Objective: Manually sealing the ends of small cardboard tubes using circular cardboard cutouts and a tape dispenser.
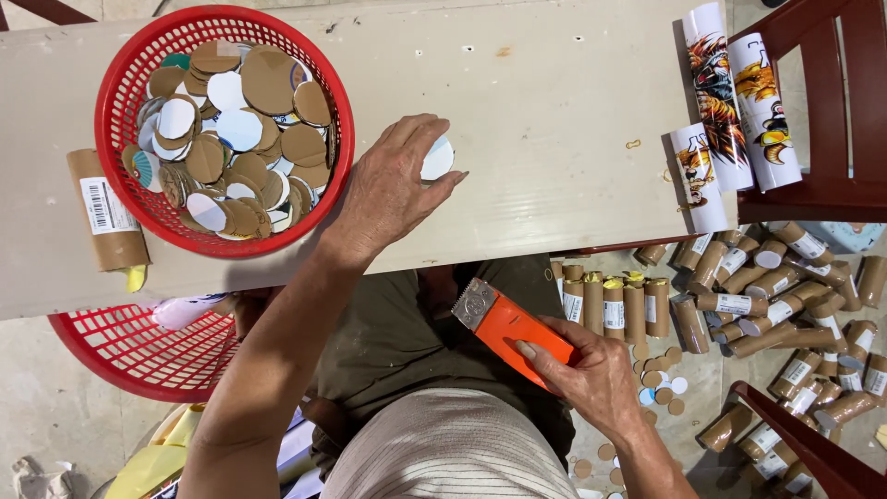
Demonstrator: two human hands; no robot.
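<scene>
Right hand [591, 374] grips orange tool [506, 325]; left hand [393, 189] on disc [438, 157].

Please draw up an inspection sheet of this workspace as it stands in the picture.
Surface: pale bench top, scuffed, with small marks.
Job's things: white paper disc on the bench under the left hand's fingertips; orange tape dispenser with a toothed metal edge, held over the lap.
Clutter: red basket full of brown and white card discs; one brown tube beside it; three printed paper rolls at the bench's far end.
Hands: left hand flat on the disc; right hand closed around the dispenser.
Cables: nothing seen.
Surroundings: heap of brown tubes and loose discs on the floor; second red basket below the bench; dark red chair.
</scene>
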